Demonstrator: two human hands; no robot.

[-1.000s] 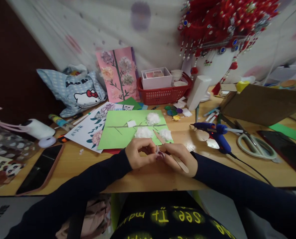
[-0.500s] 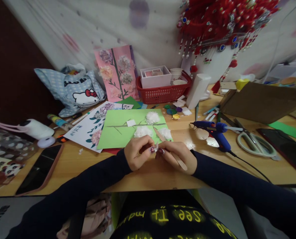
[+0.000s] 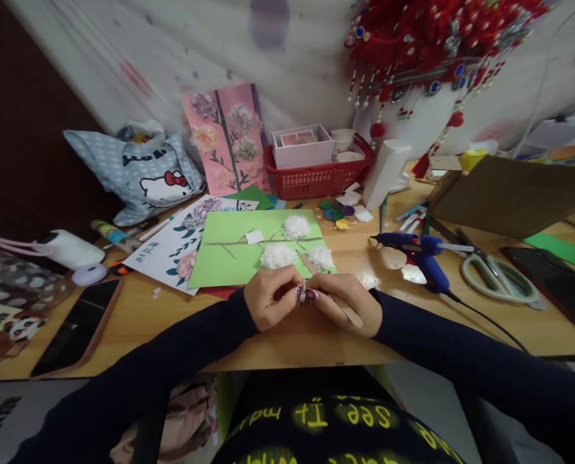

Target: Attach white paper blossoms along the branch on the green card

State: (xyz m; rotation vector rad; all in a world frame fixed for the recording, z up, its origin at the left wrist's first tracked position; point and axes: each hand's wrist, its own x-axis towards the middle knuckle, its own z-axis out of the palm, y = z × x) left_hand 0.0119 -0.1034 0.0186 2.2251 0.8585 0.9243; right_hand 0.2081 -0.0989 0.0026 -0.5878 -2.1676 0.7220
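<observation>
My left hand (image 3: 272,298) and my right hand (image 3: 348,301) meet near the table's front edge, fingertips pinching a small white piece of paper (image 3: 303,283) between them. A wooden stick (image 3: 347,311) also lies in my right hand, its pointed end sticking out toward the green sheet. Just beyond my hands is the light green sheet (image 3: 229,264) with a drawn branch. Three fluffy white paper flowers (image 3: 277,256) sit on its right part, and a small white square (image 3: 255,237) rests on the branch.
Right of my hands lie a blue glue gun (image 3: 415,252), scissors (image 3: 497,277) and a dark phone (image 3: 548,280). Another phone (image 3: 77,325) is at left. Behind stand a red basket (image 3: 316,182), a pink flower picture (image 3: 219,148) and a blue checked bag (image 3: 142,177).
My fingertips have shifted slightly around the small white piece, which now stands more upright between them. The view has moved a little; the things on the table stay in place.
</observation>
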